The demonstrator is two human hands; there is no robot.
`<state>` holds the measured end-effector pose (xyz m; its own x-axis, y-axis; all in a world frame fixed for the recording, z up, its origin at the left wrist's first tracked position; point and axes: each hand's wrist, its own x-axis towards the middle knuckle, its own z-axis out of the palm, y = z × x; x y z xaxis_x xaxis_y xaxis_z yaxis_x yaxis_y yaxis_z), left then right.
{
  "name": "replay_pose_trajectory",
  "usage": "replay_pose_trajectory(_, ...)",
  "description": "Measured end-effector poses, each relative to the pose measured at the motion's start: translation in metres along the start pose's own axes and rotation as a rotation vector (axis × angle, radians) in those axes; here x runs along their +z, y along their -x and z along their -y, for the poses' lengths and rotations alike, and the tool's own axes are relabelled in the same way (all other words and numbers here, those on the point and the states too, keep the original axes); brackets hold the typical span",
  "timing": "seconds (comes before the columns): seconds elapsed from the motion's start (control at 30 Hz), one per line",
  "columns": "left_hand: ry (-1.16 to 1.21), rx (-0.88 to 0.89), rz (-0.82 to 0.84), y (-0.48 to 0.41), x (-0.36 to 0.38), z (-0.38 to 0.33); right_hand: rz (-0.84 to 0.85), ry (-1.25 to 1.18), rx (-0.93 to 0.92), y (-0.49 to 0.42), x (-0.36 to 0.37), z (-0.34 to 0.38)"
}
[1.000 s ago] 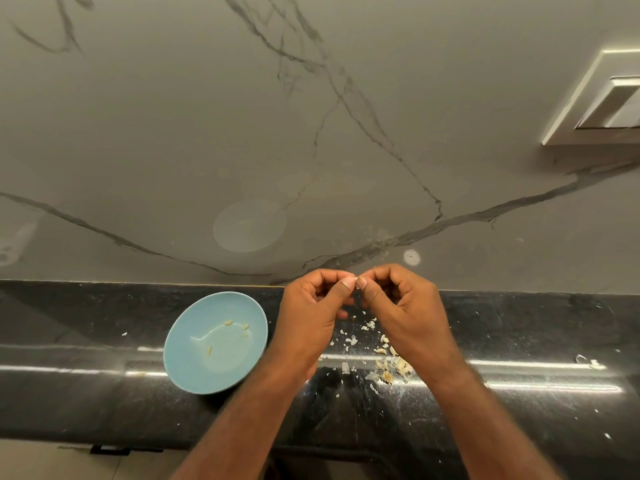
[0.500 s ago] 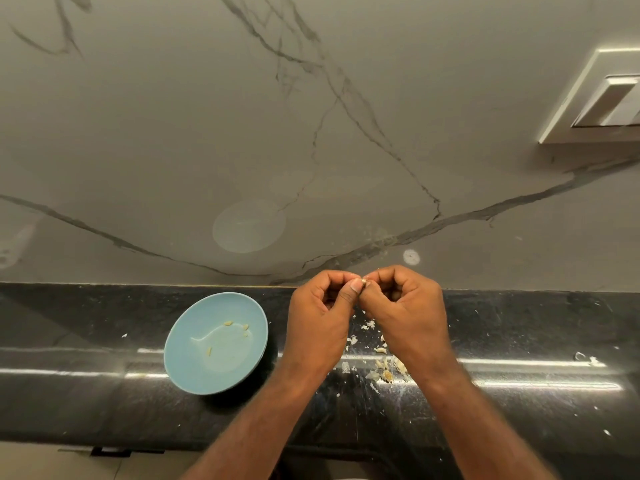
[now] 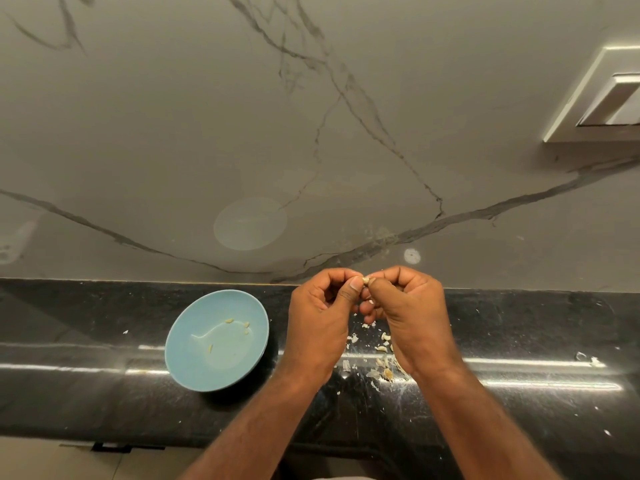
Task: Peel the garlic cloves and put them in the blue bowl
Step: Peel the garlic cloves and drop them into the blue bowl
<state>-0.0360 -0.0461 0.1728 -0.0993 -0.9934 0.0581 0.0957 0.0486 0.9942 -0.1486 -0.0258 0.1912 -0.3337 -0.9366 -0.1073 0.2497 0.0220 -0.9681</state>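
pinching garlic clove (image 3: 365,280) between left hand (image 3: 320,318) and right hand (image 3: 408,315) thumbs.

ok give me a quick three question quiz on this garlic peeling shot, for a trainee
1. True or false: the blue bowl sits to the right of both hands.
2. Where is the garlic clove that is being worked on? A) in the bowl B) pinched between the left hand and the right hand C) on a cutting board
3. Fill in: the loose peel scraps lie on the black ____ near the right hand.

Key
1. False: it sits to the left of the left hand.
2. B
3. counter
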Motion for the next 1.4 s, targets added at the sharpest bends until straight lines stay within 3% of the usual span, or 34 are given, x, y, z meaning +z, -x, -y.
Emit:
replay_pose_trajectory(0.3,0.135,-0.081,-0.045,-0.002,0.004,-0.004,0.012,-0.029,0.005,-0.001,-0.001,-0.002)
replay_pose_trajectory(0.77,-0.036,-0.036,-0.027,-0.002,0.002,0.000,0.030,0.105,-0.048,-0.002,-0.004,-0.006)
replay_pose_trajectory(1.13,0.295,-0.281,-0.042,-0.009,-0.002,-0.003,-0.024,0.017,-0.013,-0.012,-0.017,-0.002)
replay_pose_trajectory(1.2,0.321,-0.301,-0.041,-0.010,-0.003,-0.003,-0.056,0.090,-0.057,-0.015,-0.021,-0.002)
replay_pose_trajectory(1.4,0.321,-0.345,-0.025,-0.013,-0.003,-0.002,-0.097,0.647,-0.152,-0.023,-0.032,-0.007)
